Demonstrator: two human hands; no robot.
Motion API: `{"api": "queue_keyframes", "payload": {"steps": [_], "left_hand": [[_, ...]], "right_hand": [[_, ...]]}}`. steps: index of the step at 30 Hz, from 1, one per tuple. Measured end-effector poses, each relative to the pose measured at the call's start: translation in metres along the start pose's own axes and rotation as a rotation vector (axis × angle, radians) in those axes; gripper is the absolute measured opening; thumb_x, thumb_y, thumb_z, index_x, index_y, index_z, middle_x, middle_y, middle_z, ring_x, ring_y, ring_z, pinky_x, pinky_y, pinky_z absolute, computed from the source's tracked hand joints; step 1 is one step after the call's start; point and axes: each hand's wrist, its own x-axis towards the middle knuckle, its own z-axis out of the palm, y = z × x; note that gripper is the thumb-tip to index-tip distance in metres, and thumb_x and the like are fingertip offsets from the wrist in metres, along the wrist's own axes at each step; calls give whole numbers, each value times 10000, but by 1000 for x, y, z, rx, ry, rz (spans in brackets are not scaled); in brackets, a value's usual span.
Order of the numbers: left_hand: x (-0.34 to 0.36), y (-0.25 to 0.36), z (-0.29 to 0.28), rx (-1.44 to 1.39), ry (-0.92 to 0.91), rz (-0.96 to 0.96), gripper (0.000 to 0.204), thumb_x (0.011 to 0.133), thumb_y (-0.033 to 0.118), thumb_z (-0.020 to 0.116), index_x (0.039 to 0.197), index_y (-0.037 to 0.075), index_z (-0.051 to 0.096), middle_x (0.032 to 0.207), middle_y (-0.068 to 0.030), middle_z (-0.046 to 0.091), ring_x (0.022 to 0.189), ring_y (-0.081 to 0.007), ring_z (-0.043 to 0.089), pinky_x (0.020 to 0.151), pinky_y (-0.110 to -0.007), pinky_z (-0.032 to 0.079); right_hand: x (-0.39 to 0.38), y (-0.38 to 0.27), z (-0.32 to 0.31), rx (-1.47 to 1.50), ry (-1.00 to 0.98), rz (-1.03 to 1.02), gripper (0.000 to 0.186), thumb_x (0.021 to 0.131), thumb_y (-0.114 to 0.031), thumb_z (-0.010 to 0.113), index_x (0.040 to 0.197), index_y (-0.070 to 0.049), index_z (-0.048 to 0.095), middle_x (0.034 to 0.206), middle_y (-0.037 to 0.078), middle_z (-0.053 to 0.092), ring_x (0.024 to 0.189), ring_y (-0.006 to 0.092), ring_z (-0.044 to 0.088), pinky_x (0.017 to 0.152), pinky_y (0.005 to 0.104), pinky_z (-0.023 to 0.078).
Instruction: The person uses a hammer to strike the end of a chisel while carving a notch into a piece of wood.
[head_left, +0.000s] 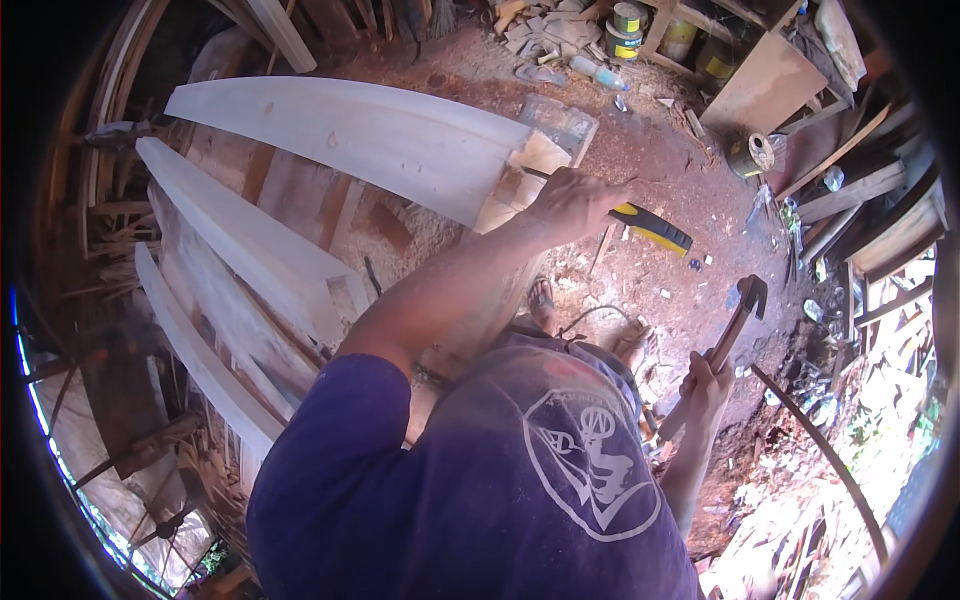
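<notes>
My left hand (570,205) is closed on a chisel with a yellow and black handle (650,225), whose metal blade reaches toward the cut, pale end (535,160) of a long, tapered wooden plank (340,135). Whether the blade touches the wood I cannot tell. My right hand (705,385) grips the wooden handle of a hammer (745,300), its dark head raised, out to the right of the chisel and apart from it.
More pale curved planks (240,250) lie at the left. My feet (540,305) stand on a dusty floor. Tins (750,155), a plastic bottle (600,75) and leaning boards (760,85) are at the back right, scrap wood (870,200) along the right.
</notes>
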Motion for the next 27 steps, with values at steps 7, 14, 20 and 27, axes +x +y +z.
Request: {"api": "queue_keyframes", "payload": {"steps": [7,14,20,27], "left_hand": [[0,-3,-4,19,-47,-34,166,778,217,724,911,163,642,696,-27,669,661,-256,694,613,-420,531],[-2,-6,-4,-4,-96,-69,200,780,241,743,927,168,628,699,-28,670,659,-262,695,623,-422,533],[-3,-7,-12,-13,-80,-68,232,764,228,761,944,162,630,722,-31,677,667,-270,692,630,-429,534],[0,-12,-23,-3,-3,-187,330,791,331,791,1019,141,647,748,-71,681,713,-292,704,646,-431,553]], "right_hand": [[-8,-12,5,-33,42,21,161,860,-114,681,807,-78,533,579,-20,452,421,66,426,369,228,333],[-11,-13,7,-5,36,-24,176,864,-144,676,766,-84,543,585,-22,449,437,62,404,383,229,305],[-6,1,1,18,58,-157,110,880,-104,651,914,-75,549,595,2,496,460,88,463,443,246,383],[-12,-35,13,513,180,-653,136,888,-65,637,977,-40,538,678,32,555,494,72,479,437,225,411]]}}
